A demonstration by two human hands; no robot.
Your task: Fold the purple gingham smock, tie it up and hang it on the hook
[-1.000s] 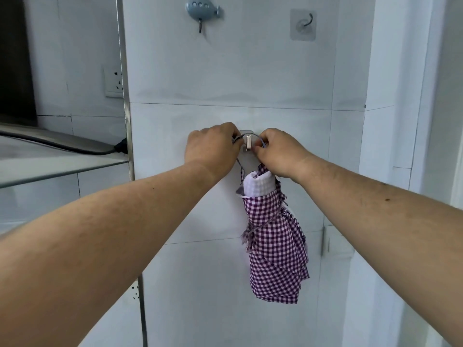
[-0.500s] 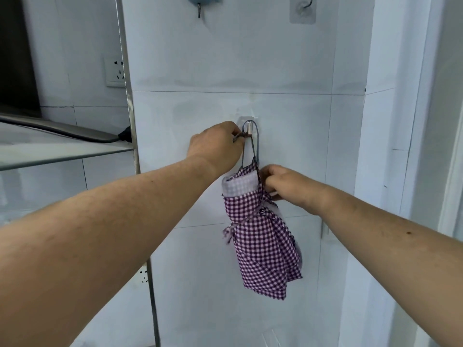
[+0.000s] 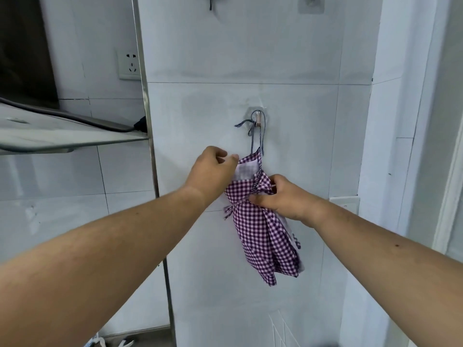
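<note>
Left hand: the left hand (image 3: 213, 171) is seen at the top left corner of the smock (image 3: 263, 221). Its fingers are curled and its fingertips (image 3: 234, 157) are set against the white edge there. Whether the cloth is really pinched cannot be told.

Right hand: the right hand (image 3: 283, 199) is clamped on the middle of the smock, right where the tie (image 3: 235, 202) is wrapped round it.

Where the smock is: it is hung by its thin string (image 3: 260, 139) from the hook (image 3: 258, 118). The hook is at about 12 o'clock from both hands. The bundle hangs down toward 6 o'clock, flat against the white wall (image 3: 225, 58).

What could go wrong: the string could be lifted off the hook if the bundle is pushed up or jerked, and then the smock would fall to the floor. The hook looks stuck on, so it might be pulled off the wall if the bundle is tugged down hard. The tie could be slipped loose by the right hand's fingers, and the folds would drop open. A gentle let-go is probably needed.

How the smock looks: little purple and white squares are seen all over it. It is folded long and narrow, pinched in at the tie, wider and a bit messy at the bottom. A white lining shows at the top and along the right side.

Farther out: a wall plug (image 3: 129, 65) is seen at about 10 o'clock from the hook, and a grey shelf (image 3: 62, 131) at 9 o'clock.
</note>
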